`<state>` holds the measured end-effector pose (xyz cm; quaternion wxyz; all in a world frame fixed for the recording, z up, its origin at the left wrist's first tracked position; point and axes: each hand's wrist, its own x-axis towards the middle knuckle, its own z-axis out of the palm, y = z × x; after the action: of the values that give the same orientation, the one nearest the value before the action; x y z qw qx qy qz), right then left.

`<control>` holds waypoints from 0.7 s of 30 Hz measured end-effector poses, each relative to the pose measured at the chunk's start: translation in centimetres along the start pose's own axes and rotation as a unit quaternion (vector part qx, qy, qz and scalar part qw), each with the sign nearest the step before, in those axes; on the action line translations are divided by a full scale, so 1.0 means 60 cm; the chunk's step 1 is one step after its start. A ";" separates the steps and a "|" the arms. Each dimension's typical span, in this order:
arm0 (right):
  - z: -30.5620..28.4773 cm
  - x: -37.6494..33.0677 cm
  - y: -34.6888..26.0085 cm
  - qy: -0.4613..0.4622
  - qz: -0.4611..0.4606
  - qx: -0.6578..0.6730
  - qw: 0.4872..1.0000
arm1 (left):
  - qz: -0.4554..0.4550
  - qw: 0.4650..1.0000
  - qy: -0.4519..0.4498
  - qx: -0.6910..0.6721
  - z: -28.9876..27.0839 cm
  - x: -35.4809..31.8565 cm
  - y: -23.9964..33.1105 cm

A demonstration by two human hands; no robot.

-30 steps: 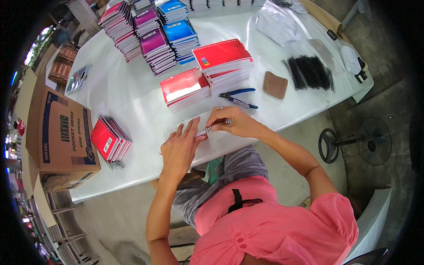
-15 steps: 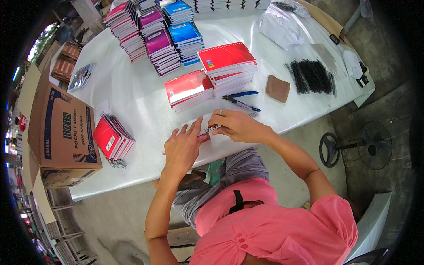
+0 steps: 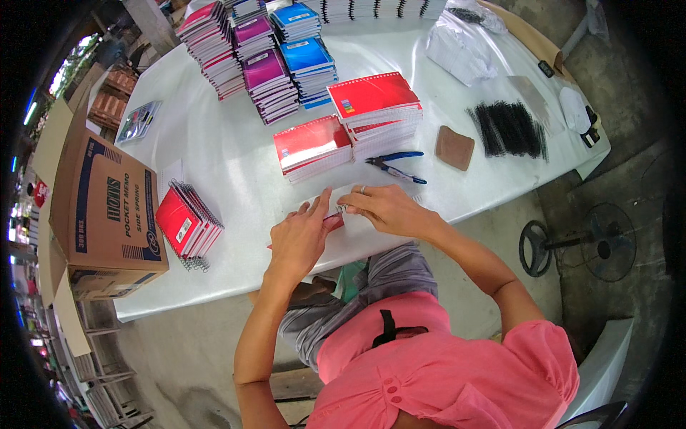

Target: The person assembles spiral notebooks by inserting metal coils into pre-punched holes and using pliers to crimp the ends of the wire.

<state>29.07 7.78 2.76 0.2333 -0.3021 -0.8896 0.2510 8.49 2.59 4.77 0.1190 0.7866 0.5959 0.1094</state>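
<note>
I was working in a small notebook-binding workshop, half open to the outside. The long white surface (image 3: 214, 154) carried stacks of spiral notebooks (image 3: 264, 71) in red, purple and blue, a bundle of loose black binding coils (image 3: 509, 129), blue-handled pliers (image 3: 395, 166) and bagged white sheets (image 3: 461, 50). A printed cardboard carton (image 3: 107, 214) stood at my left beside a finished red pile (image 3: 187, 225). The floor was bare concrete, with a floor fan (image 3: 579, 247) standing at my right.
</note>
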 end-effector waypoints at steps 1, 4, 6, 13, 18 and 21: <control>-0.003 0.002 -0.009 0.001 0.001 0.001 1.000 | -0.002 1.000 0.007 -0.003 -0.001 0.000 0.002; -0.006 0.004 -0.018 0.023 0.041 -0.004 0.999 | 0.022 0.998 0.029 -0.051 0.001 0.000 0.013; -0.001 -0.001 -0.003 -0.004 -0.051 -0.063 0.997 | 0.047 0.998 0.030 -0.014 0.013 0.003 0.006; -0.118 -0.051 0.093 0.052 0.019 -0.068 0.996 | 0.121 0.983 -0.136 -0.003 -0.018 -0.013 0.005; -0.232 -0.128 0.208 0.049 0.162 -0.190 0.967 | 0.175 0.978 -0.114 -0.008 0.001 -0.016 0.017; -0.250 -0.123 0.206 0.009 0.244 -0.062 0.968 | 0.172 0.984 -0.034 0.027 0.004 -0.025 0.008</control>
<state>48.02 16.08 4.99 0.1542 -0.5261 -0.8006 0.2416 8.61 1.02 4.67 0.0972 0.8837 0.4500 0.0847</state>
